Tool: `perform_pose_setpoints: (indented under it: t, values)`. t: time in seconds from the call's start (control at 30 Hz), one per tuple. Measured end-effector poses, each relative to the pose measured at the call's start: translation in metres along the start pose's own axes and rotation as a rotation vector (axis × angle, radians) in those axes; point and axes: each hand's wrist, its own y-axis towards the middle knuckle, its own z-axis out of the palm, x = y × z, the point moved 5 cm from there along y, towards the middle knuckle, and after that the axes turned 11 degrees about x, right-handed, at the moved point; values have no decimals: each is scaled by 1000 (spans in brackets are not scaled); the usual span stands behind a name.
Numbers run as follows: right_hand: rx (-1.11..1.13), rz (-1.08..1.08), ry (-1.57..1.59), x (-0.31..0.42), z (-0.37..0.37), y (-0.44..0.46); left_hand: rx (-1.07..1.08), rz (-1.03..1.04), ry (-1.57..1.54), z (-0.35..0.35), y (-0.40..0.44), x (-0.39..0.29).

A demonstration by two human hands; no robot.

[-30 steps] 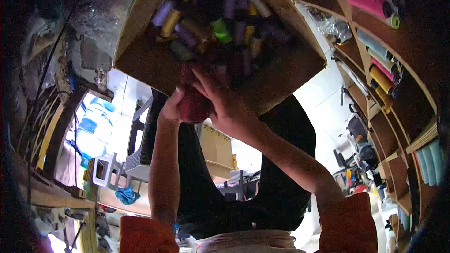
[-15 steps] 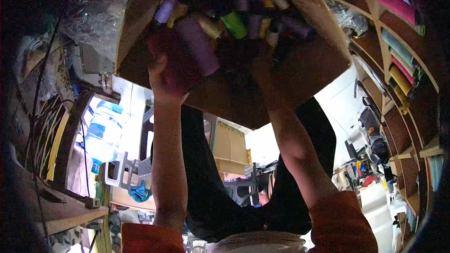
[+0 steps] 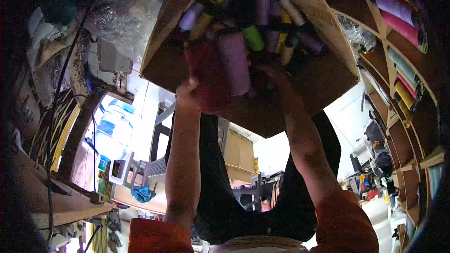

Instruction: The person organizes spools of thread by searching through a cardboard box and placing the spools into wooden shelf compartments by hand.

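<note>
A cardboard box (image 3: 323, 89) with its open side toward me holds many thread spools. My left hand (image 3: 188, 90) grips a large dark red thread cone (image 3: 208, 77) at the box's near left side, thumb on its side. Right beside that cone stands a large purple thread cone (image 3: 234, 63); whether my fingers also hold it is hidden. My right hand (image 3: 274, 75) reaches into the shaded inside of the box, its fingers too dark to make out. Near it lie a bright green spool (image 3: 253, 39) and a beige spool (image 3: 287, 55).
Shelves with coloured rolls (image 3: 398, 26) rise on the right. Clear plastic wrapping (image 3: 126, 23) hangs at the upper left. Below it are a blue water bottle (image 3: 113, 129) and a grey plastic stool (image 3: 157, 168). Another cardboard box (image 3: 239, 157) stands below, beyond my legs.
My left hand and the dark red cone have shifted right and lower in view, with the purple cone beside it. My right hand remains inside the box. The whole view has shifted slightly.
</note>
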Motion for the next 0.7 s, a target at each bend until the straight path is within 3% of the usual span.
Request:
perform_pose_setpoints:
  t: [0.07, 0.17, 0.3, 0.43, 0.57, 0.7]
  values:
    - [12, 14, 171, -4, -5, -17, 3, -10, -4, 0, 2, -1]
    - [30, 25, 685, 6, -29, -85, 17, -32, -13, 2, 8, 1]
    - [169, -215, 1312, 114, -82, -198, 52, -66, -41, 7, 17, 5]
    - [294, -348, 1057, 173, -99, -219, 93, -101, -71, 14, 23, 13]
    - [102, -380, 734, 199, -101, -219, 151, -144, -99, 23, 28, 19]
    - [59, -541, 1033, 227, -112, -238, 214, -176, -136, 36, 30, 26]
